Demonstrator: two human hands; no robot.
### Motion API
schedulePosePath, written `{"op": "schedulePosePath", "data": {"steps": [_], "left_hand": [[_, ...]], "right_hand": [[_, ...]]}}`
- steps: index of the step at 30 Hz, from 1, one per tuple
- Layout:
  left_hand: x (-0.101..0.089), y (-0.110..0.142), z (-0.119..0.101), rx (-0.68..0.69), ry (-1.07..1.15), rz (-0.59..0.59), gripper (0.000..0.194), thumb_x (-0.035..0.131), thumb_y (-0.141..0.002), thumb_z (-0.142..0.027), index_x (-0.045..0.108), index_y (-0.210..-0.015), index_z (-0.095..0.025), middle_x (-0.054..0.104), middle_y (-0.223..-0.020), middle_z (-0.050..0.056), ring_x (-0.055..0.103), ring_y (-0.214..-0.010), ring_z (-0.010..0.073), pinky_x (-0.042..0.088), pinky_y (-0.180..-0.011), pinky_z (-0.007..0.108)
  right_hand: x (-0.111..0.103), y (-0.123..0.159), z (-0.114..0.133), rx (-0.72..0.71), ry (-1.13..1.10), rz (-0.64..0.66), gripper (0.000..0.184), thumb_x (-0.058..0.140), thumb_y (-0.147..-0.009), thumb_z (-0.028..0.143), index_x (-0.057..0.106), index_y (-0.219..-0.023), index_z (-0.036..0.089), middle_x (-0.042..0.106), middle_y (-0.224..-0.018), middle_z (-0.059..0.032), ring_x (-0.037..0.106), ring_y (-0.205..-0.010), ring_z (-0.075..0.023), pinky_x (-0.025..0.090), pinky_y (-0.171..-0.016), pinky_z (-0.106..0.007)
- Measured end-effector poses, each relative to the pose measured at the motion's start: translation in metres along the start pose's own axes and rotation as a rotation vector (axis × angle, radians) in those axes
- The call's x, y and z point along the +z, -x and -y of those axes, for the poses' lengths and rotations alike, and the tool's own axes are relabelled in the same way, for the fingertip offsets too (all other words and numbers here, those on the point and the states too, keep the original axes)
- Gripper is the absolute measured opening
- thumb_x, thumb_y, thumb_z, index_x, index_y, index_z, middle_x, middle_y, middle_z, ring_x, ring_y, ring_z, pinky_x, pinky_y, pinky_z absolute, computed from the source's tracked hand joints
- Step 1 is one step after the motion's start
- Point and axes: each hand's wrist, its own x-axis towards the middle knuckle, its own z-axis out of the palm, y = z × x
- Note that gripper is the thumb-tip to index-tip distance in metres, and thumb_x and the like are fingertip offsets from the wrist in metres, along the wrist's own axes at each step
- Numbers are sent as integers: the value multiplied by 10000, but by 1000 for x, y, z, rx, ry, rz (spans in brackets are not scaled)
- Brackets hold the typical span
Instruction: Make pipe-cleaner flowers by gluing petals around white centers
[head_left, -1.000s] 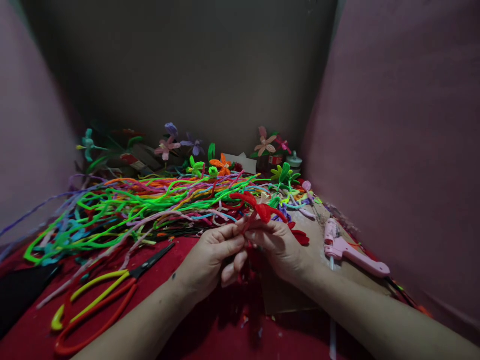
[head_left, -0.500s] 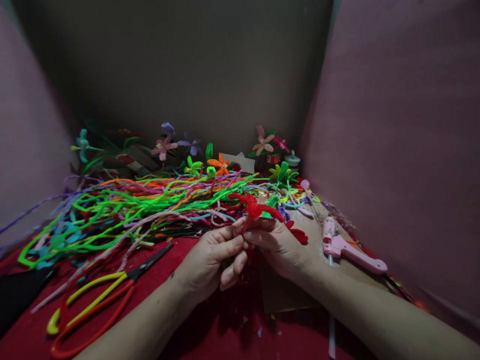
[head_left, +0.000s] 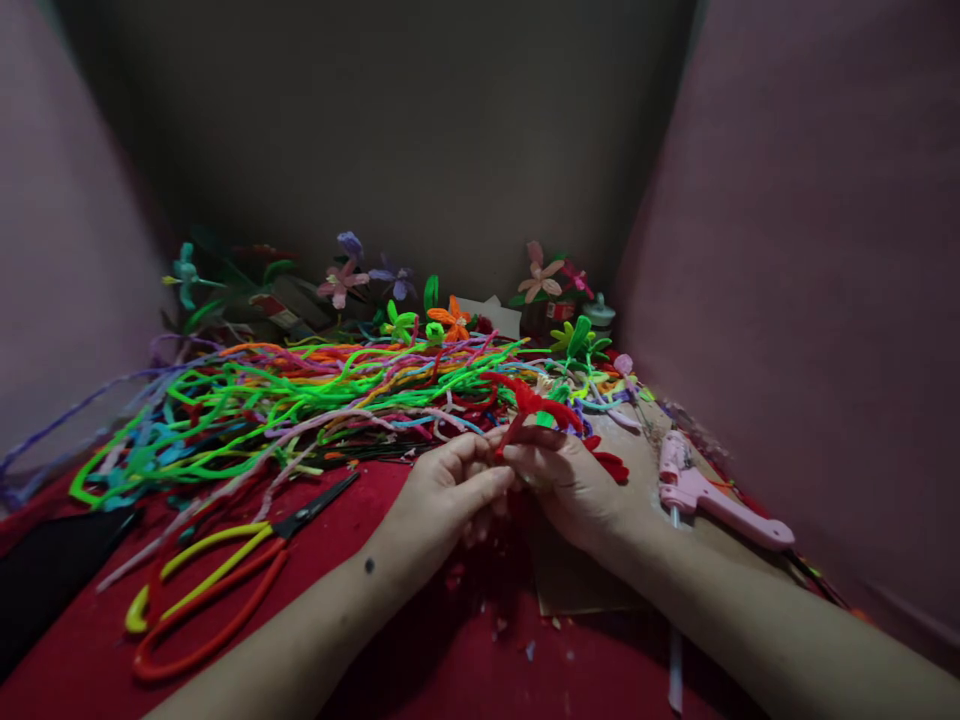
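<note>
Between my two hands is a red pipe-cleaner flower [head_left: 529,402], its fuzzy petals spread out above my fingers. My left hand [head_left: 461,485] pinches the lower end of it between thumb and fingers. Closed round its base, my right hand [head_left: 566,480] has the thumb and index finger pressed together. The stem end is partly hidden by my fingers. Just beyond my right hand lie more red petals [head_left: 611,465]. Scissors [head_left: 277,540] with yellow and red handles rest left of my left forearm.
A heap of coloured pipe cleaners [head_left: 300,390] spreads behind my hands. At right, a pink glue gun [head_left: 724,505] with a glue stick lies on a brown board [head_left: 577,590]. Finished flowers [head_left: 540,275] stand along the back wall. A black item [head_left: 60,560] is at far left.
The whole view has shifted slightly, so things appear further right. My left fingers have closed in nearer the flower's base, and the flower tilts a little more.
</note>
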Motion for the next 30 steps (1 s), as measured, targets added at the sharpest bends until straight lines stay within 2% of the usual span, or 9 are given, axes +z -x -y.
{"op": "schedulePosePath", "data": {"steps": [2,4,7,10,13,20,23,27,30], "left_hand": [[2,2,1,100,-174,-121,134,623,-739,-277,557,-780,-168,520,-563,-54,419,-424,59,312,-403,180],[1,3,5,207,-348,-183,101,581,-772,-275,559,-776,-176,545,-608,-37,450,-489,78,343,-461,198],[-2,4,11,354,-592,-213,95,519,-824,-264,572,-803,-188,579,-664,-15,497,-572,101,373,-555,219],[-5,6,13,434,-699,-202,123,475,-854,-258,575,-813,-199,548,-621,-28,480,-536,94,361,-557,213],[-4,6,10,414,-664,-197,136,461,-860,-261,572,-808,-203,501,-577,-42,439,-493,87,342,-517,205],[0,5,0,208,-349,-167,178,487,-835,-321,526,-727,-185,446,-533,-64,357,-419,58,285,-414,184],[1,5,-3,154,-272,-152,185,500,-825,-312,512,-697,-179,455,-518,-66,361,-400,49,274,-390,172],[2,4,-7,84,-163,-103,195,504,-824,-307,497,-681,-175,464,-490,-70,360,-366,43,265,-364,164],[2,4,-9,66,-88,-75,186,519,-817,-290,509,-678,-167,468,-470,-70,357,-352,39,264,-359,160]], "right_hand": [[0,0,-1,-30,43,-22,76,679,-689,196,684,-765,199,578,-632,23,463,-554,-98,361,-552,-239],[2,2,-1,-59,76,-27,53,659,-707,200,683,-754,192,568,-638,19,457,-578,-102,358,-570,-242],[8,3,1,-90,81,-2,55,647,-721,211,681,-759,190,583,-669,16,469,-605,-109,365,-594,-247],[11,4,2,-118,95,11,50,660,-712,208,682,-753,187,597,-679,19,477,-610,-109,366,-599,-246],[9,3,3,-112,109,2,59,686,-705,218,691,-755,187,601,-682,23,477,-614,-104,367,-610,-247],[6,6,2,-67,66,104,146,685,-732,235,715,-873,214,615,-713,18,500,-616,-105,414,-680,-277],[7,6,3,-74,78,74,153,692,-725,227,716,-876,217,622,-743,18,480,-603,-92,417,-687,-263],[8,3,3,-120,100,15,90,708,-702,216,724,-791,212,585,-664,33,422,-569,-78,388,-608,-221],[6,2,2,-117,71,2,115,720,-687,233,726,-801,219,590,-653,28,430,-580,-88,379,-598,-231]]}}
